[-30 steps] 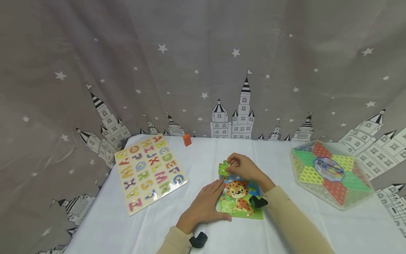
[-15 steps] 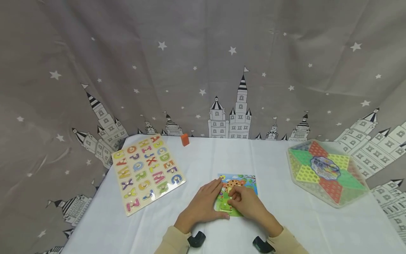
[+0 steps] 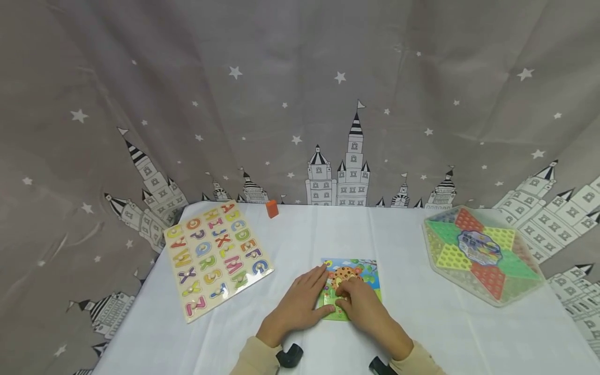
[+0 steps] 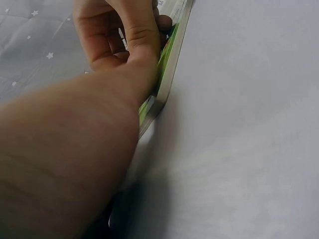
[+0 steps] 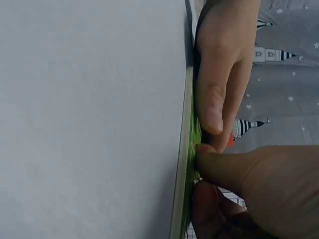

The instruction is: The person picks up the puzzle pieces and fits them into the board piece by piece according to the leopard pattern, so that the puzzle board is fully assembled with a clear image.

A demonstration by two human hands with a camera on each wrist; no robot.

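Observation:
A small jigsaw puzzle point(image 3: 369, 266) with a spotted cub, blue sky and green grass lies flat on the white table. My left hand point(image 3: 300, 303) rests along its left side, fingers straight and thumb out at the lower left corner. Over the lower middle of the picture, my right hand point(image 3: 367, 311) has its fingers curled and its tips down on a green jigsaw piece, mostly hidden under them. The right wrist view shows its thumb point(image 5: 219, 162) and bent forefinger right at the green surface, close to the left thumb point(image 5: 214, 112).
A wooden alphabet board point(image 3: 217, 260) lies at the left. An orange block point(image 3: 272, 209) stands near the back edge. At the right sits a clear hexagonal case point(image 3: 483, 255) with red, yellow and green sections. A grey castle-print curtain point(image 3: 300, 78) hangs behind the table.
My right hand has brought a green jigsaw piece from beyond the puzzle's far left corner down to its lower left, where the piece now lies flatter. The left hand has stayed in place.

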